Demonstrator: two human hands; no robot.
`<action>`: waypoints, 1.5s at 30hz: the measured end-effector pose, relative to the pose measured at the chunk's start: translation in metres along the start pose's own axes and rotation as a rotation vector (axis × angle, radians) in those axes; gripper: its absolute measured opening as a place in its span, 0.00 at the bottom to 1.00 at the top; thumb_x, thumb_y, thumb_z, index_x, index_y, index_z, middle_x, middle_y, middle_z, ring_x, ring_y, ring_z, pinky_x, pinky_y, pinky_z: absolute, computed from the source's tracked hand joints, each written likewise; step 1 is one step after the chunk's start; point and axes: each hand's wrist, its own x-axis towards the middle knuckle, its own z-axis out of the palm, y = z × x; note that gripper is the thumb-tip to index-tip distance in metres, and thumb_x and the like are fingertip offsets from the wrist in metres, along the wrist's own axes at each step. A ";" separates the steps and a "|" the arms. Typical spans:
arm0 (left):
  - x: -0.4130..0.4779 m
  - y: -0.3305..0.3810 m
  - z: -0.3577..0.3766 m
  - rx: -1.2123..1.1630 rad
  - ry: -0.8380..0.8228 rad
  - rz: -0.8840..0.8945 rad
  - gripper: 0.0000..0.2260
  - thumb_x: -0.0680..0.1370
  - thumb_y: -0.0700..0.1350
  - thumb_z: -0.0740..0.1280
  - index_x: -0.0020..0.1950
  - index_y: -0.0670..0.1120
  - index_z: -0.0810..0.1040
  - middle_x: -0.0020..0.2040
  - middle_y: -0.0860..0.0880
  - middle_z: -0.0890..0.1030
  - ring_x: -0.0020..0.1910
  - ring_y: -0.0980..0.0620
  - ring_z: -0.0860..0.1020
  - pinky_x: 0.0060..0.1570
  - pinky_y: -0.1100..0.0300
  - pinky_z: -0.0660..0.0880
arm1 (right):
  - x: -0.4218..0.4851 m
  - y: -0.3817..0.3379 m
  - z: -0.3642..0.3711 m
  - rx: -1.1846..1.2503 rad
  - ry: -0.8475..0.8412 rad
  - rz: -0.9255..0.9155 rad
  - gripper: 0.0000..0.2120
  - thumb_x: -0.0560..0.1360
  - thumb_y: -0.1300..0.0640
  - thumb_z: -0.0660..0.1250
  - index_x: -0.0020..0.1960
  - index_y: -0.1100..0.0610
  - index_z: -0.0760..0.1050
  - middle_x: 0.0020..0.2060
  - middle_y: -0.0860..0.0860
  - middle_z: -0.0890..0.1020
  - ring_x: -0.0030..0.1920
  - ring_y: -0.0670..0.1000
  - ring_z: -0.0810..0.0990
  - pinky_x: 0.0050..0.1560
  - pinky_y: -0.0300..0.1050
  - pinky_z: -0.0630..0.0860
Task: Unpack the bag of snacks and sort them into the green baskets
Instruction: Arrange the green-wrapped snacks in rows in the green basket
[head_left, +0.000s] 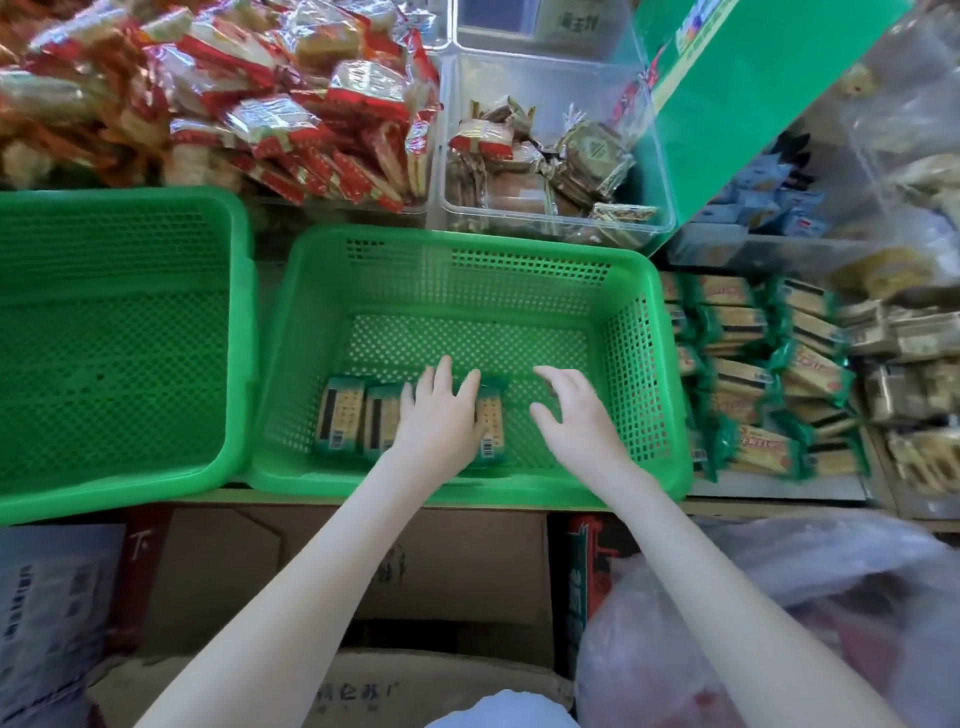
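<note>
Green basket (636, 374), left hand (439, 415) flat on packets (340, 415), right hand (574, 410) hovering, fingers spread

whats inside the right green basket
Cracker packets in a row along the near side of the basket; three show. The left hand rests on them, hiding whatever lies beneath it.

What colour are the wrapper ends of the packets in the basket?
Green; see the packets in the head view.
</note>
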 end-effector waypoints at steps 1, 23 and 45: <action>-0.001 0.019 -0.002 -0.031 0.068 0.022 0.28 0.83 0.52 0.57 0.79 0.47 0.50 0.79 0.39 0.47 0.77 0.40 0.50 0.74 0.44 0.49 | -0.008 0.011 -0.014 -0.018 0.116 -0.098 0.20 0.79 0.62 0.62 0.71 0.59 0.66 0.66 0.55 0.70 0.66 0.52 0.68 0.68 0.45 0.63; 0.058 0.308 0.129 0.472 -0.002 0.027 0.26 0.82 0.38 0.54 0.78 0.40 0.48 0.75 0.35 0.56 0.71 0.34 0.61 0.73 0.41 0.53 | -0.071 0.317 -0.145 -0.459 0.242 0.012 0.28 0.65 0.60 0.75 0.64 0.61 0.72 0.54 0.58 0.74 0.55 0.60 0.72 0.57 0.55 0.69; -0.035 0.217 0.020 -1.257 0.250 0.063 0.14 0.74 0.45 0.73 0.55 0.54 0.72 0.51 0.55 0.81 0.51 0.60 0.79 0.57 0.51 0.77 | -0.097 0.132 -0.144 0.812 -0.218 0.048 0.24 0.71 0.59 0.73 0.64 0.53 0.69 0.51 0.46 0.83 0.53 0.46 0.80 0.52 0.37 0.76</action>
